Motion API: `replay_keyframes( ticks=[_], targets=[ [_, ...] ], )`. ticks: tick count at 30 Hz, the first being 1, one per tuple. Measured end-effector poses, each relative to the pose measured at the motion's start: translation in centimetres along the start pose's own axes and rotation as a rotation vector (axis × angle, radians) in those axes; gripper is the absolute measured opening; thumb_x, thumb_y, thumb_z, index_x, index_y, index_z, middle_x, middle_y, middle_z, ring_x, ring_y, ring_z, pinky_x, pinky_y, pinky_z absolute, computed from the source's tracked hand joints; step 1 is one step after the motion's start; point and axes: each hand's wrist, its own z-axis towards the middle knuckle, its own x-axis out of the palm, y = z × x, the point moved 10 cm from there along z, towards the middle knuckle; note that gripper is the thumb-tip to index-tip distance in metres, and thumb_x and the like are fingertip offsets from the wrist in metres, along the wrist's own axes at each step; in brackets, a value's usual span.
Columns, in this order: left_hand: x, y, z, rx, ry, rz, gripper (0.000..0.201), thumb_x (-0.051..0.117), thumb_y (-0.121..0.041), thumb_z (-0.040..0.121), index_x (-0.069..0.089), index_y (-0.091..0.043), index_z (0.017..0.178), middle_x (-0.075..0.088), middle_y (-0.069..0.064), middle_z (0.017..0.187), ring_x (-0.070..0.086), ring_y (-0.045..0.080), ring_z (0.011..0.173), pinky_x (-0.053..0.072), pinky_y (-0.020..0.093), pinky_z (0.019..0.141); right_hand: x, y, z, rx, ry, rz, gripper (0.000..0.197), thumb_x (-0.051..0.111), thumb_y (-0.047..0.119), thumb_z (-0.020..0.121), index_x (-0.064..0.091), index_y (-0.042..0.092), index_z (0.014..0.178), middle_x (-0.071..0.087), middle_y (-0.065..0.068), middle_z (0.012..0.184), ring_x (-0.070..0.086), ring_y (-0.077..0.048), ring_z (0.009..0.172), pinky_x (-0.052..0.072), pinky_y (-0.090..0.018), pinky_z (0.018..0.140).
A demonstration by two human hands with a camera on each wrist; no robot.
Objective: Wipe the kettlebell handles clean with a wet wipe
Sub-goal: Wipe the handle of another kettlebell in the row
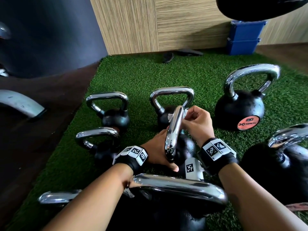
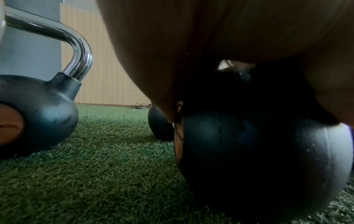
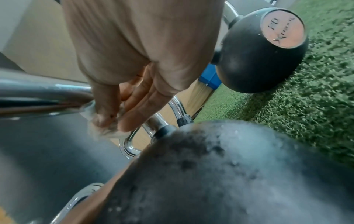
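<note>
A black kettlebell stands on the turf in the middle of the head view, its chrome handle point(image 1: 173, 134) seen edge-on. My left hand point(image 1: 158, 152) grips this kettlebell low down at the near end of the handle, thumb in front. The left wrist view shows the palm point(image 2: 191, 45) over the black ball point(image 2: 258, 151). My right hand point(image 1: 195, 124) pinches a white wet wipe point(image 1: 185, 112) against the top far end of the handle. In the right wrist view the crumpled wipe point(image 3: 99, 130) sits under my fingertips point(image 3: 130, 121), beside the handle point(image 3: 44, 94).
Several more chrome-handled kettlebells ring the spot on the green turf point(image 1: 141, 77): a big one marked 20 point(image 1: 240, 110) at right, small ones point(image 1: 115, 117) at left, one point(image 1: 180, 185) right under my forearms. Blue boxes point(image 1: 245, 37) and sandals point(image 1: 168, 57) lie by the wooden wall.
</note>
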Motion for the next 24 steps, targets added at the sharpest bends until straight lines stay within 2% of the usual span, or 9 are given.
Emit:
replay_keyframes(
  ticks=[2, 7, 9, 11, 13, 16, 19, 21, 24],
  targets=[
    [-0.2, -0.1, -0.1, 0.007, -0.017, 0.012, 0.126, 0.103, -0.021, 0.053, 0.027, -0.015, 0.153, 0.039, 0.004, 0.156, 0.035, 0.022, 0.147, 0.031, 0.045, 0.123, -0.5, 0.5, 0.3, -0.021, -0.078, -0.074, 0.023, 0.078, 0.0, 0.065, 0.06, 0.015, 0.067, 0.063, 0.012, 0.049, 0.055, 0.004, 0.038, 0.041, -0.012, 0.039],
    [0.0, -0.1, -0.3, -0.023, 0.01, 0.024, 0.136, 0.101, -0.034, 0.047, 0.022, -0.011, 0.155, 0.037, 0.007, 0.156, 0.036, 0.024, 0.145, 0.03, 0.038, 0.122, -0.8, -0.8, 1.2, 0.112, -0.138, -0.148, 0.017, 0.065, -0.001, 0.07, 0.065, 0.015, 0.066, 0.064, 0.009, 0.047, 0.062, -0.001, 0.041, 0.055, -0.022, 0.044],
    [-0.1, 0.1, -0.3, -0.003, -0.015, 0.015, 0.129, 0.102, -0.027, 0.051, 0.025, -0.013, 0.154, 0.036, -0.006, 0.148, 0.036, 0.013, 0.138, 0.026, 0.019, 0.118, -0.9, -1.0, 1.3, 0.123, -0.145, -0.169, 0.014, 0.064, 0.003, 0.073, 0.065, 0.014, 0.064, 0.063, 0.01, 0.045, 0.058, 0.003, 0.037, 0.048, -0.015, 0.041],
    [-0.3, 0.2, -0.5, 0.019, -0.039, 0.034, 0.125, 0.101, -0.023, 0.055, 0.025, -0.014, 0.154, 0.033, -0.01, 0.142, 0.031, 0.004, 0.131, 0.015, -0.006, 0.103, -0.5, -1.5, 1.2, 0.161, -0.114, -0.179, 0.012, 0.066, 0.006, 0.074, 0.065, 0.012, 0.064, 0.061, 0.011, 0.04, 0.054, 0.003, 0.032, 0.04, -0.01, 0.035],
    [-0.4, -0.1, -0.6, 0.039, -0.033, 0.066, 0.124, 0.1, -0.026, 0.057, 0.023, -0.014, 0.154, 0.035, -0.006, 0.146, 0.029, -0.001, 0.129, 0.01, -0.014, 0.093, 0.2, -2.3, 1.0, 0.239, -0.061, -0.183, 0.012, 0.075, 0.012, 0.068, 0.065, 0.007, 0.068, 0.065, 0.002, 0.044, 0.059, -0.007, 0.034, 0.047, -0.017, 0.038],
    [-0.6, -1.1, -0.6, 0.057, -0.01, 0.151, 0.124, 0.1, -0.033, 0.058, 0.024, -0.016, 0.154, 0.035, -0.004, 0.151, 0.029, -0.005, 0.128, 0.014, -0.006, 0.105, 0.8, -3.2, 0.6, 0.318, -0.01, -0.203, 0.024, 0.084, 0.018, 0.059, 0.063, 0.01, 0.066, 0.069, -0.008, 0.051, 0.062, -0.016, 0.039, 0.054, -0.027, 0.043],
    [-0.5, -1.8, -0.9, 0.024, 0.04, 0.229, 0.12, 0.099, -0.036, 0.06, 0.029, -0.016, 0.154, 0.035, 0.003, 0.157, 0.037, 0.015, 0.141, 0.027, 0.026, 0.121, 0.9, -2.8, 0.5, 0.323, 0.013, -0.249, 0.028, 0.087, 0.016, 0.06, 0.059, 0.012, 0.063, 0.07, -0.009, 0.054, 0.064, -0.018, 0.04, 0.057, -0.033, 0.043],
    [-0.6, -2.2, -1.2, 0.008, 0.083, 0.315, 0.118, 0.098, -0.038, 0.06, 0.031, -0.017, 0.155, 0.034, 0.002, 0.158, 0.037, 0.018, 0.141, 0.026, 0.022, 0.117, 0.8, -2.0, 0.4, 0.287, 0.051, -0.3, 0.026, 0.084, 0.015, 0.064, 0.059, 0.012, 0.071, 0.072, -0.01, 0.059, 0.068, -0.019, 0.043, 0.059, -0.036, 0.044],
    [-1.6, -2.1, -2.1, -0.051, 0.174, 0.295, 0.116, 0.098, -0.046, 0.057, 0.033, -0.026, 0.152, 0.051, -0.006, 0.15, 0.049, 0.014, 0.136, 0.034, 0.026, 0.118, -0.1, -0.1, 0.8, 0.167, 0.125, -0.413, 0.035, 0.08, 0.012, 0.071, 0.056, 0.016, 0.097, 0.071, -0.003, 0.066, 0.067, -0.008, 0.043, 0.049, -0.018, 0.038]
  ],
)
